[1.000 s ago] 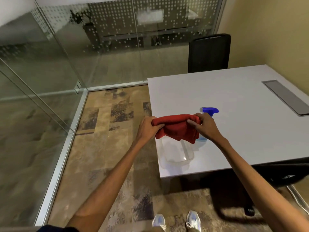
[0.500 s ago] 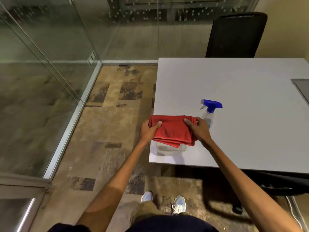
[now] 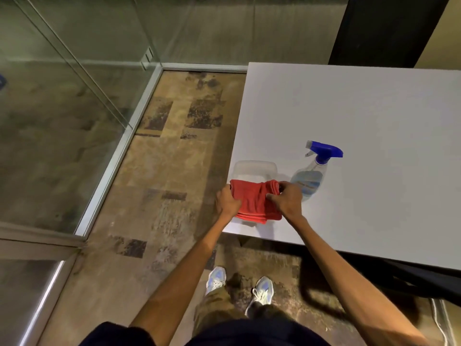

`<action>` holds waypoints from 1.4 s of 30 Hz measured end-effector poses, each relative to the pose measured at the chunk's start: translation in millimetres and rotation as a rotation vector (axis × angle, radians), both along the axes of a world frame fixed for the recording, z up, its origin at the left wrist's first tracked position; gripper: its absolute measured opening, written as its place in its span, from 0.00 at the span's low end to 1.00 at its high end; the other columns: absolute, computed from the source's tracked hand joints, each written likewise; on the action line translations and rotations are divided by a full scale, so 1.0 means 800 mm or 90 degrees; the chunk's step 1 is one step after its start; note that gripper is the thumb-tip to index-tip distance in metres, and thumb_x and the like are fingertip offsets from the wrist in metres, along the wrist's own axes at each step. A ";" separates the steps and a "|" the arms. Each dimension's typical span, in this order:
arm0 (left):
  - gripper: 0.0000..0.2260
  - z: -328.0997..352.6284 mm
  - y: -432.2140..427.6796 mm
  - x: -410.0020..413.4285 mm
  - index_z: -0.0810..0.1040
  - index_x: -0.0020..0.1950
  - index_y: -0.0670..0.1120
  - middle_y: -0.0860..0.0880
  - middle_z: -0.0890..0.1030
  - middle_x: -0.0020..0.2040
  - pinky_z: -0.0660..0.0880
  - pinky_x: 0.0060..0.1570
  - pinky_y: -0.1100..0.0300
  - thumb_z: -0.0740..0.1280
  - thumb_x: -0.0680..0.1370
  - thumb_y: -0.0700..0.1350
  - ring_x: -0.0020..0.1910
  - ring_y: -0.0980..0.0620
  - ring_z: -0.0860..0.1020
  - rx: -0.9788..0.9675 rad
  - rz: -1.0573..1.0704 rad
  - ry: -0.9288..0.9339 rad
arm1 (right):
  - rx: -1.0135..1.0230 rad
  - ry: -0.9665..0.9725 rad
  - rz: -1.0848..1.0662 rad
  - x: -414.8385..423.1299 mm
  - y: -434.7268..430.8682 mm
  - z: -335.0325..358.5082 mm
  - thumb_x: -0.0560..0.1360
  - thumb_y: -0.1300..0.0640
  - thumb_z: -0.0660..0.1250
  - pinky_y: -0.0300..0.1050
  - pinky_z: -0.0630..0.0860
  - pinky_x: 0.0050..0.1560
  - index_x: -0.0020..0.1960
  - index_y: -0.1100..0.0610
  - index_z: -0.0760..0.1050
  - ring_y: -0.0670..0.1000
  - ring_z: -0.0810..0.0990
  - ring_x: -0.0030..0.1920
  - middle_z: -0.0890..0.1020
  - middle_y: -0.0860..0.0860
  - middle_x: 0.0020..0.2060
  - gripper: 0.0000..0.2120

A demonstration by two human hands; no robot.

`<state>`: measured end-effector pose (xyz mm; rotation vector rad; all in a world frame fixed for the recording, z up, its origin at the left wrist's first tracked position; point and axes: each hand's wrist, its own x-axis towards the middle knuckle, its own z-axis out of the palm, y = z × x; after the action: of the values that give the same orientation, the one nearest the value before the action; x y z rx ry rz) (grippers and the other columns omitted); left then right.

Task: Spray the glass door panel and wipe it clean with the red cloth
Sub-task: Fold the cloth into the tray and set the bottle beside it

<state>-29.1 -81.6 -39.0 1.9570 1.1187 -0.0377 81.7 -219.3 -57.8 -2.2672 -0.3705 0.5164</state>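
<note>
A folded red cloth point(image 3: 252, 201) lies over a clear plastic container point(image 3: 255, 168) at the near left corner of the white table point(image 3: 374, 116). My left hand point(image 3: 225, 202) grips the cloth's left edge and my right hand point(image 3: 287, 199) grips its right edge. A clear spray bottle with a blue trigger head point(image 3: 314, 168) stands just right of my right hand, untouched. The glass door panel point(image 3: 50, 116) rises on the left, beyond a strip of carpet.
A black chair point(image 3: 379, 31) stands behind the table's far edge. More glass wall point(image 3: 224, 26) runs along the back. Patterned carpet point(image 3: 169, 171) lies between table and glass. A metal floor track point(image 3: 117, 156) edges the glass. My feet show below.
The view has tilted further down and moved closer to the table corner. Both hands have stayed on the cloth, lowering it onto the container.
</note>
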 end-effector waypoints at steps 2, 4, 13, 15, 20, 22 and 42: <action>0.19 -0.005 -0.005 0.001 0.77 0.64 0.41 0.40 0.81 0.58 0.78 0.54 0.49 0.70 0.73 0.38 0.56 0.39 0.80 0.054 -0.019 0.025 | -0.038 -0.051 0.016 -0.005 0.004 -0.007 0.70 0.59 0.73 0.43 0.73 0.45 0.50 0.63 0.81 0.59 0.83 0.44 0.85 0.59 0.43 0.11; 0.17 -0.011 -0.007 0.001 0.78 0.62 0.41 0.41 0.81 0.56 0.77 0.51 0.51 0.71 0.74 0.39 0.55 0.41 0.80 0.113 -0.038 0.043 | -0.064 -0.089 0.037 -0.008 0.006 -0.014 0.71 0.59 0.71 0.46 0.74 0.44 0.49 0.63 0.80 0.61 0.82 0.44 0.84 0.59 0.43 0.09; 0.16 -0.041 -0.006 -0.002 0.74 0.65 0.46 0.48 0.74 0.61 0.68 0.61 0.54 0.68 0.77 0.45 0.63 0.49 0.68 0.347 -0.230 0.156 | -0.293 -0.306 0.178 -0.012 0.007 -0.050 0.76 0.51 0.69 0.52 0.65 0.49 0.50 0.59 0.79 0.59 0.76 0.50 0.85 0.57 0.46 0.11; 0.16 -0.046 -0.006 -0.003 0.75 0.64 0.47 0.48 0.71 0.61 0.66 0.60 0.54 0.68 0.77 0.46 0.64 0.49 0.67 0.372 -0.238 0.167 | -0.313 -0.313 0.194 -0.011 0.008 -0.053 0.76 0.53 0.68 0.53 0.65 0.50 0.50 0.60 0.79 0.59 0.75 0.51 0.85 0.56 0.46 0.10; 0.19 -0.059 -0.004 -0.005 0.72 0.66 0.46 0.46 0.69 0.66 0.67 0.63 0.51 0.68 0.77 0.50 0.68 0.47 0.65 0.388 -0.247 0.207 | -0.357 -0.317 0.224 -0.013 0.012 -0.059 0.76 0.54 0.69 0.53 0.66 0.52 0.56 0.58 0.77 0.58 0.74 0.54 0.82 0.56 0.51 0.12; 0.21 -0.064 -0.006 -0.005 0.69 0.68 0.46 0.45 0.68 0.68 0.68 0.65 0.49 0.68 0.78 0.51 0.70 0.46 0.65 0.381 -0.245 0.218 | -0.359 -0.315 0.221 -0.014 0.013 -0.061 0.74 0.56 0.69 0.52 0.67 0.51 0.58 0.58 0.75 0.58 0.73 0.54 0.80 0.55 0.52 0.14; 0.18 -0.038 -0.042 0.044 0.71 0.67 0.49 0.46 0.73 0.63 0.68 0.59 0.52 0.64 0.77 0.39 0.63 0.47 0.71 0.330 -0.167 0.016 | 0.033 -0.231 -0.126 0.009 -0.026 -0.049 0.76 0.45 0.64 0.44 0.64 0.54 0.55 0.58 0.77 0.55 0.79 0.53 0.82 0.55 0.52 0.17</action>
<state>5.7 -115.4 -69.6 2.5640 0.9412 0.0968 88.7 -239.7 -96.6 -2.3139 -0.3288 -0.0087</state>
